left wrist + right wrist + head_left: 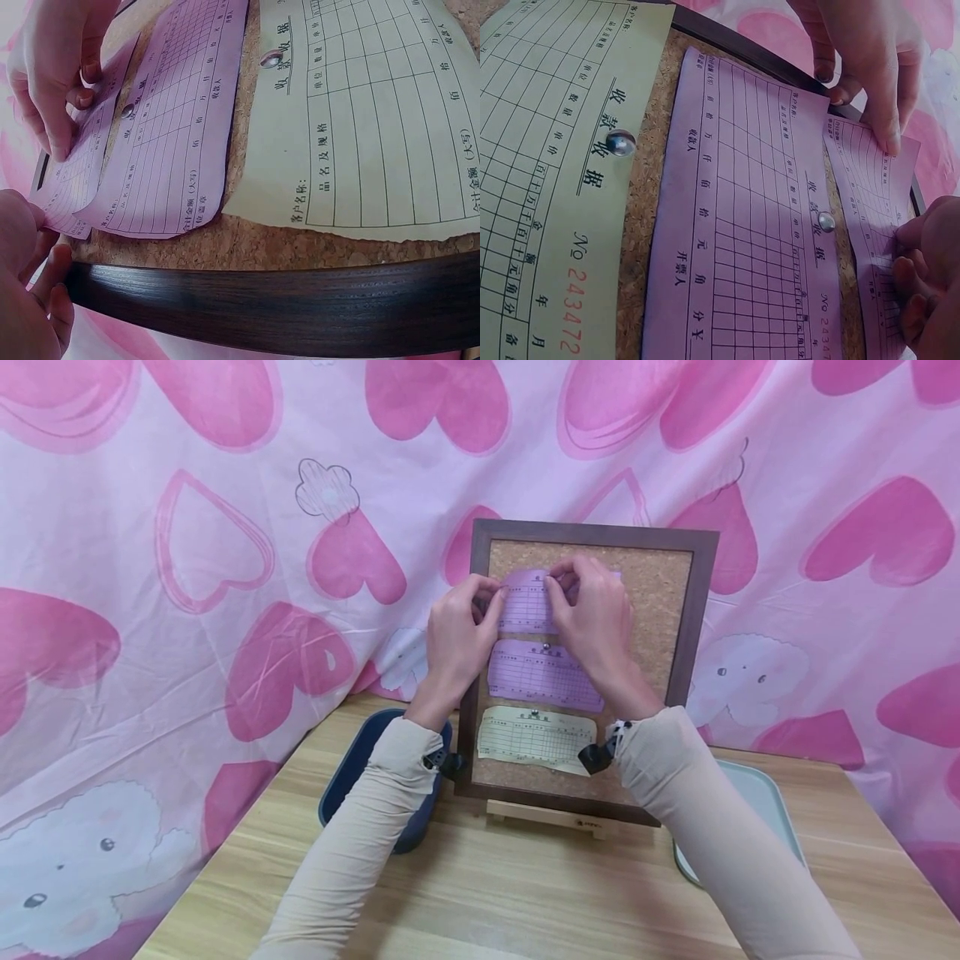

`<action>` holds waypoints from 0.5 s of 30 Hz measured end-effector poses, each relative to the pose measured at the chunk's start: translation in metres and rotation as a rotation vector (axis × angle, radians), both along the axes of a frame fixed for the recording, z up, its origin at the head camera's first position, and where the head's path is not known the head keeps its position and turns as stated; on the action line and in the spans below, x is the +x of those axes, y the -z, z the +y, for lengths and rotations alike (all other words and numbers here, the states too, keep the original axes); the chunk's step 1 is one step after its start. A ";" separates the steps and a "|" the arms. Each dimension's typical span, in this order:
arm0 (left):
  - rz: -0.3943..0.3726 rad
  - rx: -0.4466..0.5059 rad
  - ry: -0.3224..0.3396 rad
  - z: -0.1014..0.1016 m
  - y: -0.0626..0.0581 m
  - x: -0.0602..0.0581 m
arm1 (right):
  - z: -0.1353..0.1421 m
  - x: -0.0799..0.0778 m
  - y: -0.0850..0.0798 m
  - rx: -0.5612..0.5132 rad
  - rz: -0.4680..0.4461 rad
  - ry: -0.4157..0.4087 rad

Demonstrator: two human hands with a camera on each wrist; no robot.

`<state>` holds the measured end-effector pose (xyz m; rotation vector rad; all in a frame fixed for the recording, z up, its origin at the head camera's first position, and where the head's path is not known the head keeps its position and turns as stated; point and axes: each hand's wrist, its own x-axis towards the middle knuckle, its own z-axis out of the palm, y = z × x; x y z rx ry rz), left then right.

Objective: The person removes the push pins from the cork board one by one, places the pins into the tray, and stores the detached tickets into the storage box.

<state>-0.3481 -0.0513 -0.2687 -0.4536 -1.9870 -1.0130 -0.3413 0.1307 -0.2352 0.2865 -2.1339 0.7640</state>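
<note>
A framed corkboard (656, 635) leans upright with three receipt slips on its face. My left hand (463, 625) pinches the left edge of the upper purple receipt (522, 608), near the frame. With curled fingers, my right hand (596, 610) has thumb and fingertips at that receipt's top middle; any pin between them is hidden. Just below is the middle purple receipt (536, 677), held by a round silver pin (826, 222). The pale yellow receipt (532, 742) at the bottom has another silver pin (620, 142) at its heading.
A wooden easel ledge (540, 814) supports the board on the wood-grain table (487, 893). To the left stands a dark blue tray (327, 802), partly behind my left forearm. A pale green tray (776, 802) lies to the right. A pink heart-patterned cloth (420, 493) hangs behind.
</note>
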 end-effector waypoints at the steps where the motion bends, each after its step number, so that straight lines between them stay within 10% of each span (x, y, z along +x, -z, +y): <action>1: -0.002 0.000 0.001 0.000 0.000 0.000 | 0.000 0.000 0.000 -0.001 0.001 0.000; 15: 0.001 -0.002 -0.010 0.001 0.001 -0.001 | 0.002 0.002 0.001 -0.008 -0.038 -0.010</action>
